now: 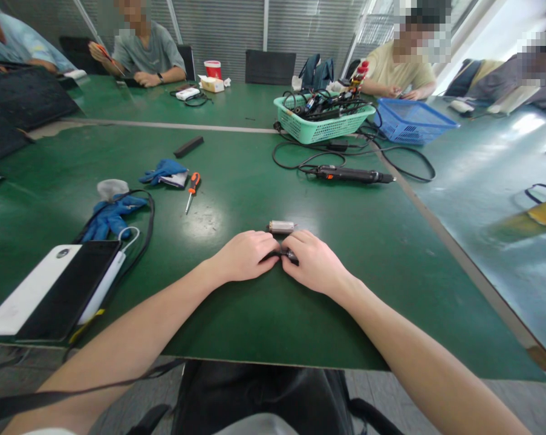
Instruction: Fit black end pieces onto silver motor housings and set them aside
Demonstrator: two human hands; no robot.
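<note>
Both my hands rest on the green table (254, 314) near its front edge, knuckles up and fingers curled. My left hand (248, 255) and my right hand (312, 261) meet over a small dark part (285, 255), each pinching one end of it; most of it is hidden by my fingers. Just beyond my fingertips lies a small silver cylinder (281, 227), like a little motor, apart from both hands.
An orange-handled screwdriver (191, 188) and blue gloves (113, 217) lie to the left, beside a white power bank with a black phone (59, 290). A black electric screwdriver (349, 176) with cable, a green basket (322, 124) and a blue basket (411, 121) sit farther right. Other people sit at the far side.
</note>
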